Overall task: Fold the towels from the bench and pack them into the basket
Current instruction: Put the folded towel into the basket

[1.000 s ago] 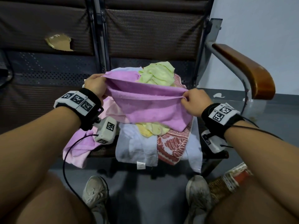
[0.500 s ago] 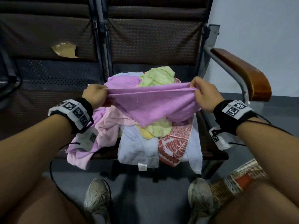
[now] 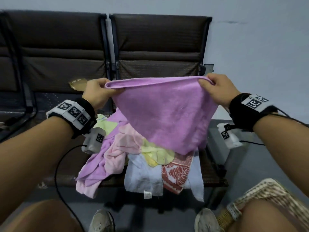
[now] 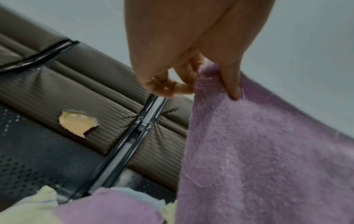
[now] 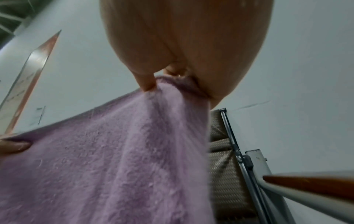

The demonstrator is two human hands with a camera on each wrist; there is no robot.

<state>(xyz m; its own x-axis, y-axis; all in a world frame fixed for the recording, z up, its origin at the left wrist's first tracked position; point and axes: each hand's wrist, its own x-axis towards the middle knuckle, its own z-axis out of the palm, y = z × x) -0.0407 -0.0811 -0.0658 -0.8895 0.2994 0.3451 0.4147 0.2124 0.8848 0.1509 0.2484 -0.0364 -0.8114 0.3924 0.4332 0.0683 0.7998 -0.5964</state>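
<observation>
Left hand (image 3: 96,92) and right hand (image 3: 217,88) both pinching the fuzzy purple terry towel (image 3: 165,114)'s top corners, so I'd keep it taut before folding.

Fuzzy, matt terry cloth forms the purple towel (image 3: 164,114); at 11 o'clock, bench (image 3: 63,52) padding shows a woven-textured leatherette skin, torn to yellowish foam, on glossy dark metal framing.
</observation>
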